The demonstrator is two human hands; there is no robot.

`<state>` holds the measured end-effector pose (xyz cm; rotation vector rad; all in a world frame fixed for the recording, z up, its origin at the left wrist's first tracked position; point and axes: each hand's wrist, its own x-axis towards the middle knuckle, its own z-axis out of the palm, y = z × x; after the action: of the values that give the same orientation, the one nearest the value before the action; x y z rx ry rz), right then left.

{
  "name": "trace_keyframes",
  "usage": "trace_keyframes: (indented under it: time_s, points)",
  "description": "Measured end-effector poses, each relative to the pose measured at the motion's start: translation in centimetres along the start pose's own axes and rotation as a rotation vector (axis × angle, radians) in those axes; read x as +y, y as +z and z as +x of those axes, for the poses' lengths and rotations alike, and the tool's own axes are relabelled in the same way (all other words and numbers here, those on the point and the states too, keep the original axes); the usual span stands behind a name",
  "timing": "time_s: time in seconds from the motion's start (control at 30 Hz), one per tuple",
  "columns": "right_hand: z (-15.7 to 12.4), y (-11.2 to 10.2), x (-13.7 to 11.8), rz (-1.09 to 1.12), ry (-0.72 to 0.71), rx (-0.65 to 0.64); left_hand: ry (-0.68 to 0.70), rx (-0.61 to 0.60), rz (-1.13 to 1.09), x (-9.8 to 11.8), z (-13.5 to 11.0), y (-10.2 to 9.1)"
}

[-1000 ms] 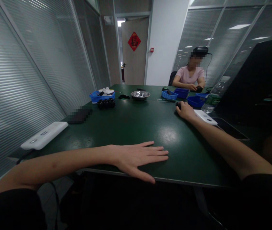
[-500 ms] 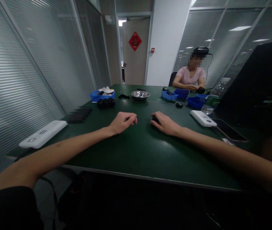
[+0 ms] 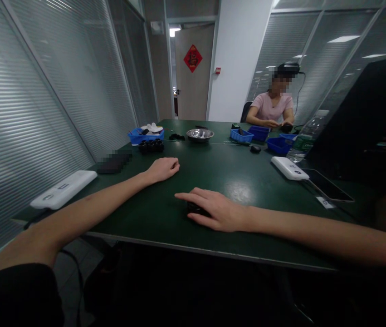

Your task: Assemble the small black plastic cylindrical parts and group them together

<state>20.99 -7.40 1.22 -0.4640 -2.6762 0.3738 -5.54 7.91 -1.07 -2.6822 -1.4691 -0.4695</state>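
My right hand lies over a black computer mouse on the green table, near its front edge. The fingers wrap over and along the mouse and hide most of it. The forefinger reaches out past it to the left. Farther from me and to the left, my left hand rests on the table with curled fingers. Whatever may be inside those fingers is hidden. The two hands are apart.
Across the back stand a blue basket, black rounded items, a metal bowl and blue bins. A water bottle, a white power bank and a phone are right. Another person sits at the far right.
My right hand has come toward me and to the left, and the mouse has moved with it. My left hand has drawn back to the left, still curled.
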Motion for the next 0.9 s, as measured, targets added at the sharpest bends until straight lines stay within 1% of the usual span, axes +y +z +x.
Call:
trace_keyframes:
  time_s: [0.07, 0.13, 0.2, 0.23, 0.27, 0.33, 0.37, 0.43, 0.8, 0.83, 0.9]
  points:
    - [-0.2, 0.0, 0.0, -0.039, 0.024, 0.057, -0.001, 0.007, 0.009, -0.1, 0.1, 0.1]
    - [-0.7, -0.2, 0.5, -0.072, 0.048, 0.13, -0.004, 0.014, 0.02, -0.3, 0.1, 0.3]
    - [-1.5, -0.7, 1.6, -0.113, 0.092, 0.143, -0.003, 0.013, 0.028, -0.4, 0.2, 0.4]
    - [-1.9, -0.9, 2.3, -0.134, 0.144, 0.11, -0.001, 0.011, 0.03, -0.4, 0.2, 0.4]
    - [-2.3, -1.2, 3.1, -0.149, 0.19, 0.02, 0.002, 0.009, 0.032, -0.4, 0.2, 0.4]
    - [-2.9, -1.6, 4.3, -0.142, 0.227, -0.198, 0.006, 0.006, 0.034, -0.3, 0.2, 0.4]
    - [-3.1, -1.7, 4.8, -0.132, 0.237, -0.258, 0.008, 0.006, 0.036, -0.3, 0.2, 0.3]
    - [-3.4, -1.8, 5.2, -0.112, 0.241, -0.291, 0.013, 0.004, 0.039, -0.2, 0.2, 0.3]
    - [-3.5, -1.7, 4.7, -0.087, 0.236, -0.189, 0.036, -0.011, 0.046, -0.2, 0.2, 0.1]
    - [-3.5, -1.8, 4.4, -0.083, 0.229, -0.155, 0.037, -0.011, 0.047, -0.1, 0.2, 0.1]
    - [-3.5, -2.0, 3.6, -0.043, 0.178, -0.03, 0.039, -0.011, 0.05, -0.1, 0.1, 0.1]
